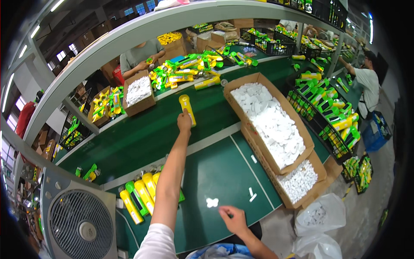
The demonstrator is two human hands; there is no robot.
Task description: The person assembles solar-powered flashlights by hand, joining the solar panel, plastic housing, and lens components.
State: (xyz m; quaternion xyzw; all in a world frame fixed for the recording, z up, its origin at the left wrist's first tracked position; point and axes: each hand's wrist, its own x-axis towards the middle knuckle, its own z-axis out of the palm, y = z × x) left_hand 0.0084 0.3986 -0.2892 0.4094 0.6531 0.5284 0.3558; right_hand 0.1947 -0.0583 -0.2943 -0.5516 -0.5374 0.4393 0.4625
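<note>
My left arm stretches far forward over the green conveyor belt. At its end my left hand (184,122) is closed on the lower part of a long yellow casing (186,105) with a rounded end; the fingers partly cover it. My right hand (234,220) is low over the green worktop (205,172), fingers loosely bent and apart, with nothing visible in them. Just ahead and left of it lies a small group of white pieces (211,202). Beside my left forearm several yellow and green casings (141,192) lie in a row, partly hidden by the arm.
An open carton of white flat pieces (269,118) and a lower carton of small white parts (299,183) stand at right. A fan (79,220) fills the lower left. Beyond the belt, a person (142,58) works beside heaped casings (185,71). A black crate (323,121) stands right.
</note>
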